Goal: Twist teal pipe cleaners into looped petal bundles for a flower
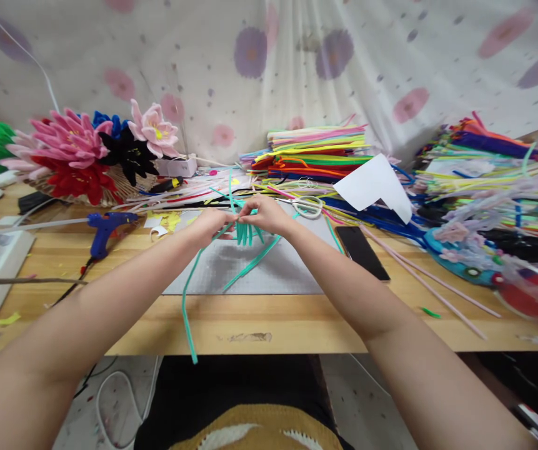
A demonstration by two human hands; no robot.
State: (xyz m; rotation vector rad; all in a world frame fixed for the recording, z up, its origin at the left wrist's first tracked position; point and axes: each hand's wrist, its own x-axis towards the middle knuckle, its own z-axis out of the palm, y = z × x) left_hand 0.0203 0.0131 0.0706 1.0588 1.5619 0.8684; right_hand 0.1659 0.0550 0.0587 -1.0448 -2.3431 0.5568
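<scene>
Fingers (249, 204) of both hands meet above the table (278, 322): my right hand (265, 214) pinches the top of one teal bundle (246, 235) between thumb and forefinger, and my left hand (212, 226) closes on it from the other side, some of its fingertips hidden from me. That bundle is over one grey mat (287, 281), near the middle of my view; its narrow strands crowd too closely to count. One long teal stem (185, 303) trails from the left hand to the table's front edge, and at least one teal strip (252, 267) slants across the mat.

Left of the mat I count one blue glue gun (102, 232). On the right are one dark phone (361, 251), one pair of scissors (307, 206) with white handles, one white sheet (369, 182) and two pale pink stems (451, 306), with one green scrap (430, 312) near them. Two large heaps of coloured stems stand farther back, a middle heap (320, 153) and a right heap (484, 164). Among several flowers at the left rear, I make out one red flower (84, 181) and one black flower (130, 155).
</scene>
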